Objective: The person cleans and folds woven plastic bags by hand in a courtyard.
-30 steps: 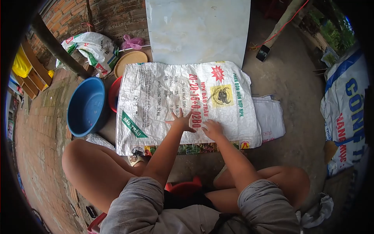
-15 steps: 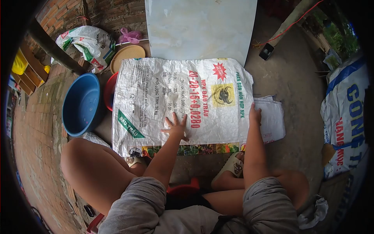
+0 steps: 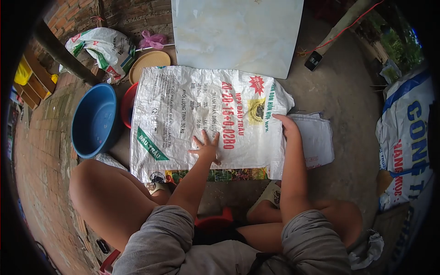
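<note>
A white woven fertilizer sack (image 3: 183,123) with red, green and black print lies spread in front of my knees. My left hand (image 3: 205,147) presses flat on its lower middle, fingers apart. At the sack's right edge, my right hand (image 3: 288,127) grips the material, which bends up and inward there; some of its fingers are hidden. Partly beneath that side lies a stack of folded white sacks (image 3: 314,140).
A blue basin (image 3: 95,121) stands left of the sack, beside a red basin (image 3: 128,106) and a round tan tray (image 3: 150,65). Behind is a pale board (image 3: 236,36). Another printed sack (image 3: 403,142) lies far right; a stuffed bag (image 3: 107,52) rests at the back left.
My right hand has moved left and slightly up, bringing the sack's right edge inward, so more of the folded stack shows. My left hand stays in place on the sack.
</note>
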`<state>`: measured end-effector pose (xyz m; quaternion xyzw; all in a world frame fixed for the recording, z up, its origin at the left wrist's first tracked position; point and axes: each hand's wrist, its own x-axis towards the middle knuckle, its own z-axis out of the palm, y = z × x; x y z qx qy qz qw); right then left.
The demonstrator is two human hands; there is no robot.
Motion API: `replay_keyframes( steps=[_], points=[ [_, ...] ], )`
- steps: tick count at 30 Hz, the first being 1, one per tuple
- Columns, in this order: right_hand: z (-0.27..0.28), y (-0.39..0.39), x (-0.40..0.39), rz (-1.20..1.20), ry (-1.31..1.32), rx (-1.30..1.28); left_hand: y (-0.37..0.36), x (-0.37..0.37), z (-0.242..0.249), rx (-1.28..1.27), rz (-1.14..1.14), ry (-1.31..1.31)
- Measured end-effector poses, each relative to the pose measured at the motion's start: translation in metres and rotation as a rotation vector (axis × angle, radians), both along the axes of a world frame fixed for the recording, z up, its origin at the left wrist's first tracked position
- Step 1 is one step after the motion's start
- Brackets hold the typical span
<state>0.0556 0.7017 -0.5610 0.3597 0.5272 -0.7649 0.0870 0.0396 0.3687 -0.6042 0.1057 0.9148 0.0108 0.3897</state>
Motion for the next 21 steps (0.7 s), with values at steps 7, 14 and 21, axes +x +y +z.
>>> replay_keyframes(
  steps=[7,14,21],
  points=[
    [0.042,0.064,0.012,-0.109,-0.038,1.268,0.001,0.003,0.012,0.02,0.007,0.005],
    [0.034,-0.032,0.002,-0.196,-0.03,1.885,-0.004,0.003,0.008,0.084,0.026,-0.001],
    [-0.062,-0.191,0.06,0.802,-0.14,1.441,-0.027,-0.035,-0.08,0.365,0.006,0.012]
  ],
)
